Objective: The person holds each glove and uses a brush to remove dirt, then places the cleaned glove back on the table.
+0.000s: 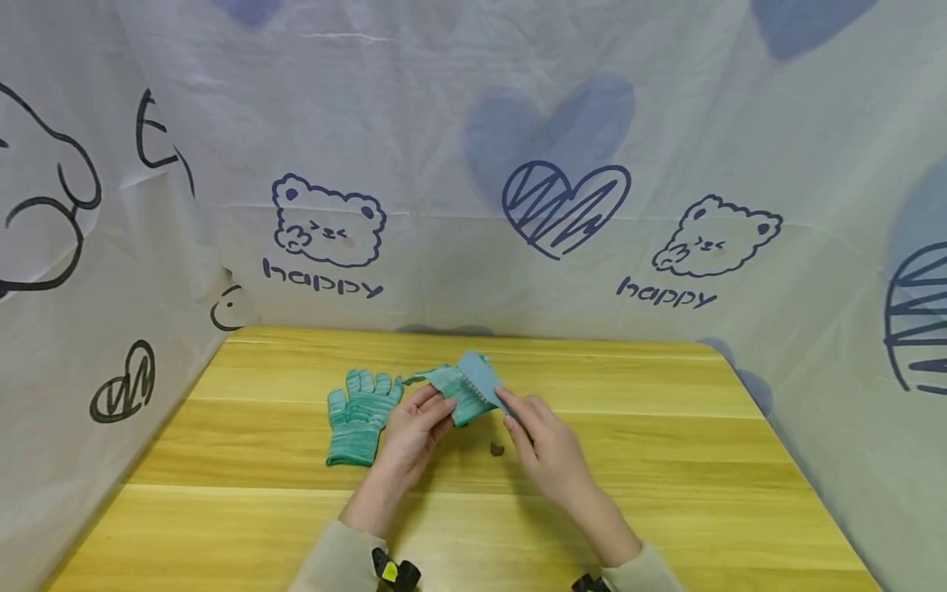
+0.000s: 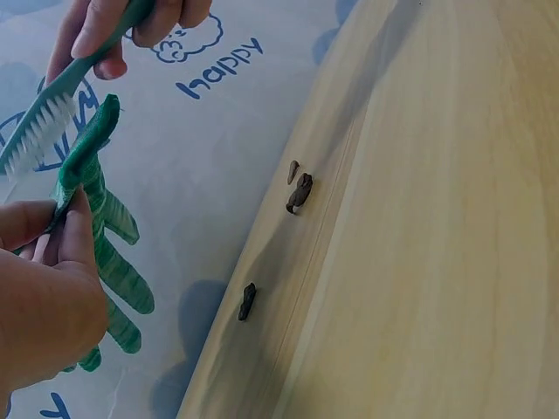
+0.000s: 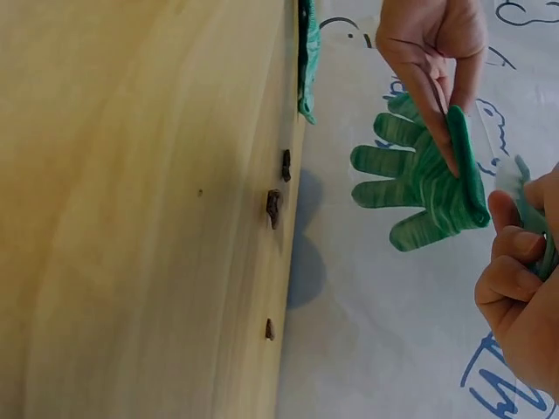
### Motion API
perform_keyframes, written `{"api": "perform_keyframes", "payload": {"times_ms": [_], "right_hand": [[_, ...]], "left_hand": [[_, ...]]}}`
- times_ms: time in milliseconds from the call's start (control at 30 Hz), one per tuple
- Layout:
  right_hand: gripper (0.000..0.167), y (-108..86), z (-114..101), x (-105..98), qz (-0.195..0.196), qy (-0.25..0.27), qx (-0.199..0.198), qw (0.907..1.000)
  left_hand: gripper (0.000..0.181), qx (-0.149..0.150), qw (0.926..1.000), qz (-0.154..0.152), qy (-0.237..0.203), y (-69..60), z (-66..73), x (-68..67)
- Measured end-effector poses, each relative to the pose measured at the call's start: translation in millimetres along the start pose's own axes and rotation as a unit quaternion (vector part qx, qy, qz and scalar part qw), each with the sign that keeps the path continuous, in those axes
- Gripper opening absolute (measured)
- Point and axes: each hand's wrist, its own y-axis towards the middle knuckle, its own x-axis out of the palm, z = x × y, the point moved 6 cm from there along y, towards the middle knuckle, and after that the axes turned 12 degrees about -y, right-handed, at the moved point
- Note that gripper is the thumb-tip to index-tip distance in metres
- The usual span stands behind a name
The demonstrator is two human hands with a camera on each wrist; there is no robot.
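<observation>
My left hand (image 1: pixel 410 432) pinches a green knitted glove (image 1: pixel 451 382) near its cuff, above the table. In the left wrist view the glove's fingers (image 2: pixel 127 279) hang downward. My right hand (image 1: pixel 551 452) grips a blue-green brush (image 1: pixel 482 378) by its handle. The brush's white bristles (image 2: pixel 44 131) face the glove's cuff, close to it; whether they touch cannot be told. A second green glove (image 1: pixel 358 419) lies flat on the table to the left of my left hand, its fingers pointing away.
On the wooden table (image 1: pixel 666 460), below the hands, lie small dark lumps (image 2: pixel 300 194), with another dark lump (image 2: pixel 247 302) apart from them. A white printed cloth (image 1: pixel 444 164) hangs behind the table and along both sides.
</observation>
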Motion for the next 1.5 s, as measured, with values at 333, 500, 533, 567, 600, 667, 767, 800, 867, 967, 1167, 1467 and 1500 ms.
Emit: {"api": "perform_keyframes", "payload": {"times_ms": [333, 500, 533, 567, 600, 667, 767, 800, 867, 967, 1167, 1467, 1500], "right_hand": [[0.046, -3.1, -7, 11, -0.024, -0.002, -0.024, 0.9994], [0.048, -4.5, -5, 13, -0.016, -0.002, -0.022, 0.9996], [0.048, -4.6, -4, 13, -0.013, -0.001, -0.021, 0.9997], [0.047, -4.4, -4, 13, -0.009, 0.002, -0.021, 0.9997], [0.047, -4.1, -4, 13, -0.005, 0.005, -0.020, 0.9998], [0.045, -3.4, -3, 12, 0.006, 0.010, -0.020, 0.9997], [0.043, -2.5, -2, 10, 0.024, 0.016, -0.021, 0.9994], [0.043, -2.3, -2, 9, 0.031, 0.015, -0.023, 0.9992], [0.044, -1.8, -2, 8, 0.042, 0.010, -0.025, 0.9987], [0.043, -1.4, -2, 6, 0.056, 0.000, -0.027, 0.9981], [0.042, -3.1, 1, 4, 0.063, -0.016, -0.004, 0.9979], [0.039, -4.9, 17, 0, 0.086, -0.027, 0.050, 0.9947], [0.039, -5.0, 20, -2, 0.089, -0.019, 0.061, 0.9939]], "left_hand": [[0.059, 0.012, 0.9999, -0.009, 0.003, -0.5, 0.0, 2.9], [0.058, 0.014, 0.9999, -0.006, 0.004, 0.1, -0.8, 1.9], [0.058, 0.014, 0.9999, -0.004, 0.005, 0.2, -0.9, 1.7], [0.058, 0.013, 0.9999, -0.001, 0.005, 0.4, -1.0, 1.4], [0.059, 0.012, 0.9999, 0.001, 0.005, 0.5, -1.0, 1.4], [0.059, 0.011, 0.9999, 0.003, 0.003, 0.3, -0.5, 1.6], [0.062, 0.008, 1.0000, 0.002, 0.000, -0.8, 0.3, 2.1], [0.062, 0.007, 1.0000, 0.000, 0.000, -1.3, 0.7, 2.3], [0.062, 0.005, 1.0000, -0.004, 0.001, -2.3, 1.4, 2.7], [0.063, 0.003, 1.0000, -0.007, 0.004, -3.3, 1.7, 2.5], [0.062, 0.000, 0.9999, -0.007, 0.010, -2.7, -1.3, 1.6], [0.066, -0.002, 0.9999, -0.017, 0.000, -2.3, -2.5, 3.7], [0.067, -0.001, 0.9999, -0.015, 0.000, -2.2, -2.4, 3.0]]}}
